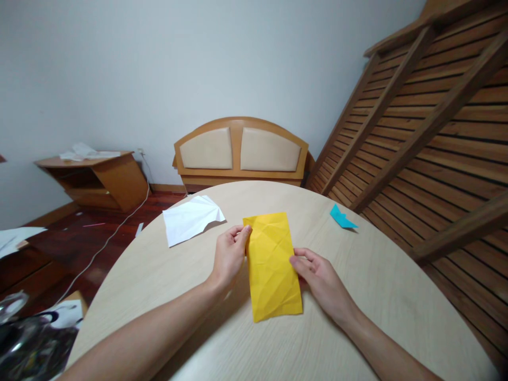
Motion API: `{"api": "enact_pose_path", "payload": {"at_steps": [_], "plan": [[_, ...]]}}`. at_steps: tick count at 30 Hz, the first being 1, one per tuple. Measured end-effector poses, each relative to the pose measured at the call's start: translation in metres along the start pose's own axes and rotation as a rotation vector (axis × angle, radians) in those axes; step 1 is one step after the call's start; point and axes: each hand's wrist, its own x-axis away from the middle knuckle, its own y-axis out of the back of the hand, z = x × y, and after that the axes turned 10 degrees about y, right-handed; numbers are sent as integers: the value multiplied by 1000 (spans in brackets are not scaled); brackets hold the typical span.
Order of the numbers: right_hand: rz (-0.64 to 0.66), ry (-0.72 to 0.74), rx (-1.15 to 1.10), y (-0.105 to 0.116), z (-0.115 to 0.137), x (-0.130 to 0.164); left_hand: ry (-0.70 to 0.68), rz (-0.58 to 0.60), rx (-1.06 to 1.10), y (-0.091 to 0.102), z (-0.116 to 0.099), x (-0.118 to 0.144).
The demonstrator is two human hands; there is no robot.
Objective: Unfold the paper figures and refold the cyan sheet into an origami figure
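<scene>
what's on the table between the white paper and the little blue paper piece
In the head view, the yellow paper lies between the white paper and blue piece, pinched by left hand and right hand.

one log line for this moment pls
left hand: pinching left edge of yellow paper | right hand: holding its right edge | paper: creased, over round table | nearby: white paper, blue paper piece

yellow paper [273,264], white sheet [191,218], blue scrap [341,217].

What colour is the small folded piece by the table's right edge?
Blue-turquoise: the small folded paper, seen in the head view.
</scene>
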Motion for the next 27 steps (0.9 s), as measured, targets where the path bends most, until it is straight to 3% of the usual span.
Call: {"api": "enact_pose_path", "payload": {"at_steps": [15,24,27], "plan": [[120,-77,36,22,9,-6,96,137,-15,4,-11,-1],[130,-102,93,41,8,-12,89,64,-61,19,-28,-13],[124,-97,109,42,7,-12,112,124,-104,21,-31,-12]]}}
